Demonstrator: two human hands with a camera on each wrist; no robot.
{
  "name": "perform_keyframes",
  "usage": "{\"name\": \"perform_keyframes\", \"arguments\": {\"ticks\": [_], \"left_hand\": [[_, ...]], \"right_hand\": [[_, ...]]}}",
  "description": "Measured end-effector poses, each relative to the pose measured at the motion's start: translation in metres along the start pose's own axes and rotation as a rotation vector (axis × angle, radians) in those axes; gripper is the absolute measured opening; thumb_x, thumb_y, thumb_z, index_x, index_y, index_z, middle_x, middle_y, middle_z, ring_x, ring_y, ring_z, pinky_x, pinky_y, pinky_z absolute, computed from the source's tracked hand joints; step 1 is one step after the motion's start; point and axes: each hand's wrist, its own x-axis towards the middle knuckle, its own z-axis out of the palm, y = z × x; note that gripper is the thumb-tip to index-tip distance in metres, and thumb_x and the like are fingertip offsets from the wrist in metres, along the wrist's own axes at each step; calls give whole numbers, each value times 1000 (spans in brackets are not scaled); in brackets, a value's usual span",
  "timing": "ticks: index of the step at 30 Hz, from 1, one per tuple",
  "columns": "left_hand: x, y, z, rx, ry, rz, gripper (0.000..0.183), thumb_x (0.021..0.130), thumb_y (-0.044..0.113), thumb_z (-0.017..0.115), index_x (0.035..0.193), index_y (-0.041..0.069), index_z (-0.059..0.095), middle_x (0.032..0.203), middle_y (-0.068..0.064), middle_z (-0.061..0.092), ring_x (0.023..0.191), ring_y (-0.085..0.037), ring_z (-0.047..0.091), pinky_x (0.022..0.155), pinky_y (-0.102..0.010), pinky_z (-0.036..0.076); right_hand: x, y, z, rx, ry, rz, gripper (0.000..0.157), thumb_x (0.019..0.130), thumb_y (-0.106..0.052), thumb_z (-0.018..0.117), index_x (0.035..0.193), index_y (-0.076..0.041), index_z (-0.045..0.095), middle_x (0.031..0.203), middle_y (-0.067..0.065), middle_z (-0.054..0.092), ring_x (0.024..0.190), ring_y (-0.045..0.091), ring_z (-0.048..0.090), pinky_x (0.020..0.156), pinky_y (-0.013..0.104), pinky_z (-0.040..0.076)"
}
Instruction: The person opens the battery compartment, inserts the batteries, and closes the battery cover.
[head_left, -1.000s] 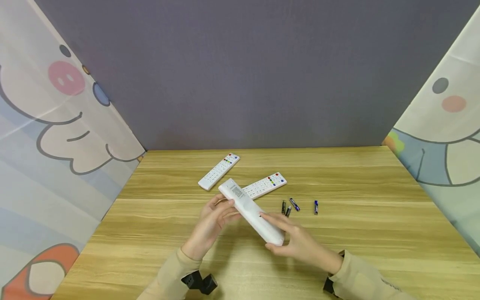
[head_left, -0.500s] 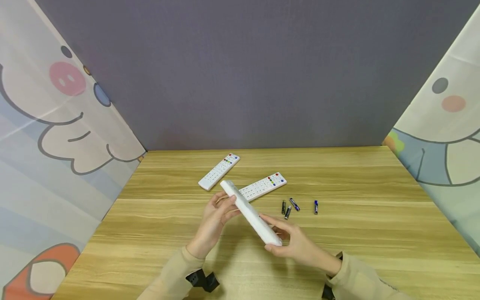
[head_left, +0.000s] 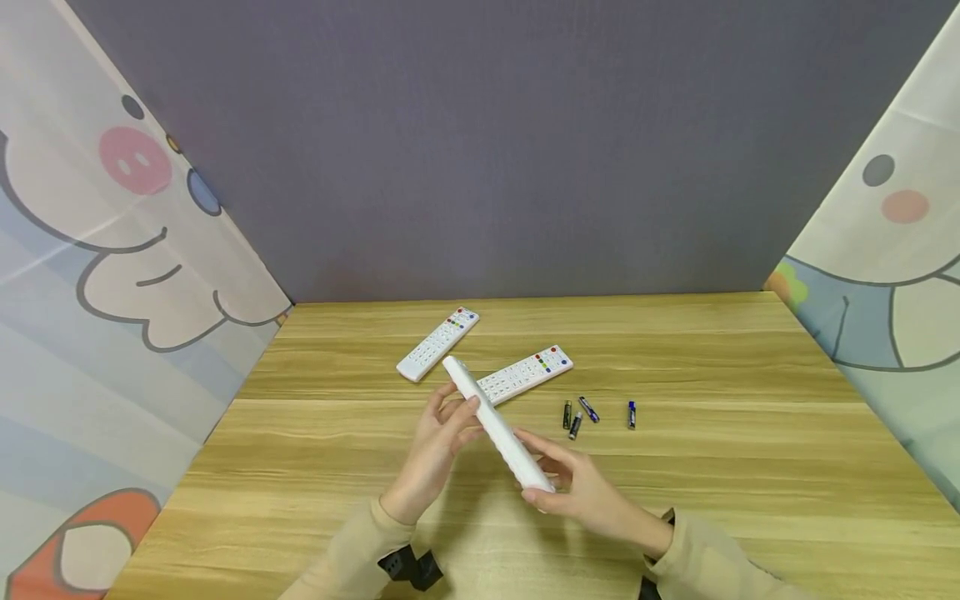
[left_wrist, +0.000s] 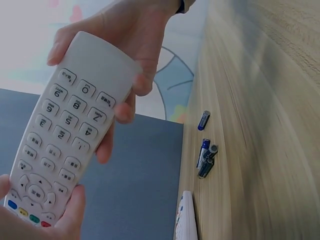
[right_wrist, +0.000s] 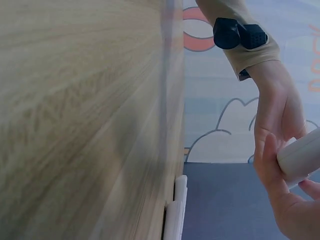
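Observation:
Both hands hold a white remote control (head_left: 498, 429) above the table, tilted on its edge in the head view. My left hand (head_left: 431, 450) grips its far end between thumb and fingers. The near end is pinched by my right hand (head_left: 581, 492). In the left wrist view the button side of the remote control (left_wrist: 62, 125) shows number keys and coloured buttons; its back is hidden there. Just beyond lie a second white remote (head_left: 525, 372) and a third white remote (head_left: 438, 343), both buttons up.
Several small batteries lie right of the remotes: a dark battery (head_left: 567, 414), another dark one (head_left: 575, 426), a blue battery (head_left: 588, 409), and a separate blue battery (head_left: 632, 415) farther right. A grey panel (head_left: 510, 150) stands behind the wooden table (head_left: 712, 367).
The held remote has rolled from showing its labelled back to standing on its edge. Both hands have shifted slightly and kept their hold. The other remotes and batteries stay put.

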Motion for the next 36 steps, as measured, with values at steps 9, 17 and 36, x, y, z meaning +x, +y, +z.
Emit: {"name": "perform_keyframes", "arguments": {"ticks": [9, 17, 36], "left_hand": [[-2, 1, 0, 6, 78, 14, 54, 87, 8, 57, 131, -4, 29, 97, -6, 53, 79, -11, 59, 75, -27, 55], [-1, 8, -11, 156, 184, 48, 55, 82, 8, 63, 130, -3, 40, 101, -10, 54, 78, -9, 58, 74, -27, 56], [21, 34, -75, 751, 245, 193, 57, 73, 14, 75, 125, 4, 52, 101, -17, 58, 78, -20, 54, 62, -23, 47]], "right_hand": [[-2, 6, -2, -81, -58, -50, 52, 86, -9, 62, 133, 1, 43, 121, 23, 53, 94, 8, 57, 77, 26, 55], [-7, 11, -20, -249, -76, -185, 27, 83, 2, 60, 110, -1, 61, 100, 12, 63, 81, 12, 61, 71, 26, 55], [-14, 18, -75, -702, 92, -277, 25, 72, -1, 70, 96, -6, 66, 90, 1, 67, 74, 10, 60, 63, 22, 55]]}}
